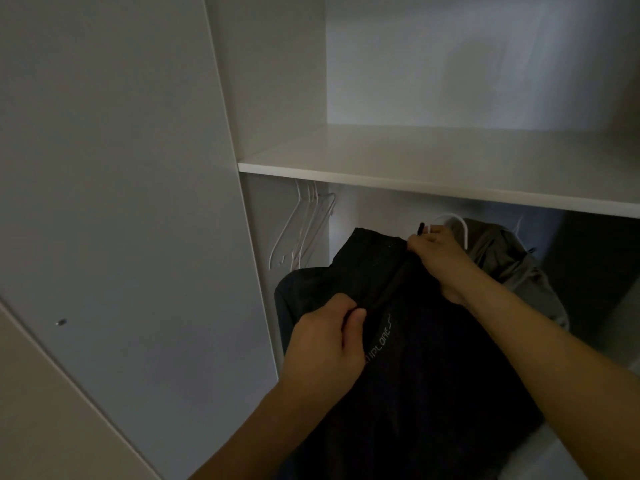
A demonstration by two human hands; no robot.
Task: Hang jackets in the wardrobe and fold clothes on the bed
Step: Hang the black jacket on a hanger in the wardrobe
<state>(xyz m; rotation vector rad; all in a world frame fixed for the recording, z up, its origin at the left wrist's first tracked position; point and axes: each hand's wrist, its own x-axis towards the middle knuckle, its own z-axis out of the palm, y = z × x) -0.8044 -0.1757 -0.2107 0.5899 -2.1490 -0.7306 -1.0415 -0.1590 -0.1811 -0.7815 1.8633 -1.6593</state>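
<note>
Head view: black jacket [398, 341] at lower centre, under the wardrobe shelf [450, 181]. Left hand [325, 344] pinches its front fabric, steadying it; right hand [438, 252] grips the collar by a white hanger [457, 225], probably zipping. Olive jacket [512, 265] hangs right.

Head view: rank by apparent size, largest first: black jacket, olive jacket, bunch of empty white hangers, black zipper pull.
1. black jacket, though it is nearest the camera, which inflates it
2. olive jacket, partly hidden behind the right hand
3. empty white hangers
4. black zipper pull
</note>
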